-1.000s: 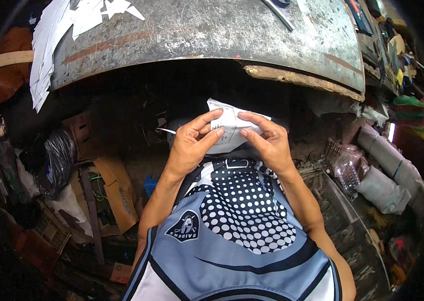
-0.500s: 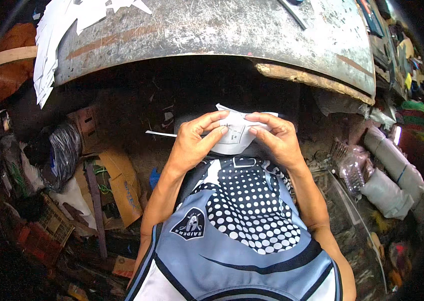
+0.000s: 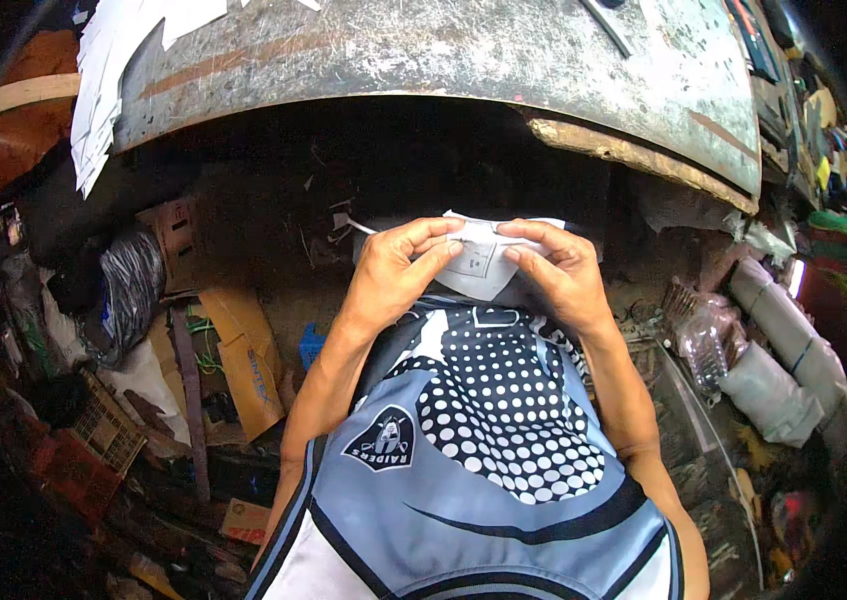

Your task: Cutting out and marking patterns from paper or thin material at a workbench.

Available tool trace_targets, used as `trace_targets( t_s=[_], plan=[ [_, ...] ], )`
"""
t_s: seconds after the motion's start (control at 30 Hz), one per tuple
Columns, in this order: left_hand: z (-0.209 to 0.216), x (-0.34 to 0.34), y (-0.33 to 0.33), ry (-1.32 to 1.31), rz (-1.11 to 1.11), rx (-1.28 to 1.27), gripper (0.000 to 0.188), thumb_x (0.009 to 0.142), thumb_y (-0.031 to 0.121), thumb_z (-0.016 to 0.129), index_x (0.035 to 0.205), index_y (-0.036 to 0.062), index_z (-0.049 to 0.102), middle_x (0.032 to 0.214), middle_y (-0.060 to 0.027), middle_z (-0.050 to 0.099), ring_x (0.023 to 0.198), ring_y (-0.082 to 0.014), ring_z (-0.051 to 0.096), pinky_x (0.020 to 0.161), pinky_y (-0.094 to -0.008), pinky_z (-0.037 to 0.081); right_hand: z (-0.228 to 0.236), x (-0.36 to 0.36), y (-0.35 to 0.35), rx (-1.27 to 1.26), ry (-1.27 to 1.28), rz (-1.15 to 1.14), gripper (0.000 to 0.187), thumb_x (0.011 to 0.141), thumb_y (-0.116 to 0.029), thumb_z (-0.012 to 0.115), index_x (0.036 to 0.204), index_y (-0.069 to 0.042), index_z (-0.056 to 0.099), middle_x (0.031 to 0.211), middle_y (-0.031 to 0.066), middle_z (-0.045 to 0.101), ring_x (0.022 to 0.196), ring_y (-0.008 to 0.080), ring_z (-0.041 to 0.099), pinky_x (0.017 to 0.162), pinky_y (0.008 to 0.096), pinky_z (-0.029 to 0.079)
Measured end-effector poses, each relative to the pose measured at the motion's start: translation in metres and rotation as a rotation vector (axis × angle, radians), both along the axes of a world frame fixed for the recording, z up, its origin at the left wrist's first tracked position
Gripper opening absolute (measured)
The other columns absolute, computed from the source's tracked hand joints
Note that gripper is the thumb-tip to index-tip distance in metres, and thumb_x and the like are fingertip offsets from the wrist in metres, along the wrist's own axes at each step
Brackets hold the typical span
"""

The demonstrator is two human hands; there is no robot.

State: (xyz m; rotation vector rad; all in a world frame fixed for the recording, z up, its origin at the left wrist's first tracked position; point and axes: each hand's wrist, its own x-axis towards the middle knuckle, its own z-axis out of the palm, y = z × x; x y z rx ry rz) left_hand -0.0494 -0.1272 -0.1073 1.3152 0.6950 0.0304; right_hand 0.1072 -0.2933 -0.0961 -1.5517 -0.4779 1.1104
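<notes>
Lower now than a second ago, both hands sit nearer the chest. Brown cardboard boxes [image 3: 243,355] lie at floor level on the left. Left hand [image 3: 393,270] and right hand [image 3: 558,270] pinch a white, creased paper piece [image 3: 480,262] between them, below the worn grey tabletop [image 3: 443,50] edge, with dark open space underneath it.

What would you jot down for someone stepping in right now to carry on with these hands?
Left hand: pinching the left side of the white paper piece.
Right hand: pinching its right side.
The paper is held up in front of the chest, below the edge of the worn metal bench. More white paper hangs off the bench's left end.
Done: paper is in hand.
Left: cannot tell from this view.
</notes>
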Motion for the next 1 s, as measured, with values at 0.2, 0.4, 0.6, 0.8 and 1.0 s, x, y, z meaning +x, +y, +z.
trace_targets(
  t_s=[0.2,0.4,0.6,0.8,1.0],
  plan=[
    [0.0007,0.0004,0.0006,0.013,0.019,-0.032,0.027,0.094,0.007,0.066,0.118,-0.0039,0.065,0.105,-0.01,0.072,0.093,-0.0106,0.067,0.082,-0.0242,0.053,-0.0037,-0.0011,0.0011,0.02,-0.054,0.006,0.024,0.089,-0.004,0.068,0.112,0.0,0.07,0.109,0.0076,0.071,0.098,0.0132,0.065,0.087,0.0265,0.05],
    [0.0025,0.0005,-0.0001,0.016,0.044,-0.049,0.025,0.094,0.008,0.066,0.117,-0.0029,0.067,0.101,-0.0079,0.073,0.09,-0.0091,0.066,0.08,-0.0236,0.053,-0.0048,-0.0009,0.0014,0.011,-0.099,0.025,0.023,0.089,-0.005,0.068,0.111,0.0,0.071,0.109,0.008,0.071,0.099,0.014,0.065,0.087,0.0271,0.051],
    [0.0011,-0.0009,0.0,-0.014,0.094,-0.14,0.026,0.093,0.008,0.067,0.117,-0.0032,0.067,0.1,-0.007,0.073,0.089,-0.0083,0.065,0.08,-0.0228,0.052,-0.0039,-0.0012,0.0014,-0.003,-0.05,0.02,0.023,0.089,-0.005,0.068,0.111,0.0,0.071,0.109,0.0088,0.071,0.1,0.0148,0.065,0.088,0.0277,0.05],
    [-0.0007,-0.0038,0.0009,0.03,0.058,-0.075,0.024,0.094,0.007,0.066,0.115,-0.0035,0.068,0.102,-0.0078,0.073,0.09,-0.0089,0.065,0.082,-0.0231,0.052,-0.0034,-0.0011,0.0018,-0.007,-0.046,0.031,0.023,0.089,-0.006,0.068,0.112,0.0,0.071,0.11,0.0081,0.071,0.101,0.0135,0.064,0.09,0.0274,0.049],
    [-0.0033,-0.0064,0.0,0.012,0.058,-0.077,0.023,0.094,0.007,0.066,0.114,-0.0032,0.068,0.102,-0.0077,0.073,0.092,-0.0095,0.066,0.083,-0.0235,0.053,-0.005,0.0011,0.0019,-0.034,0.035,0.035,0.025,0.089,-0.005,0.068,0.113,0.001,0.07,0.112,0.0077,0.069,0.102,0.0136,0.063,0.091,0.0274,0.049]
  ],
)
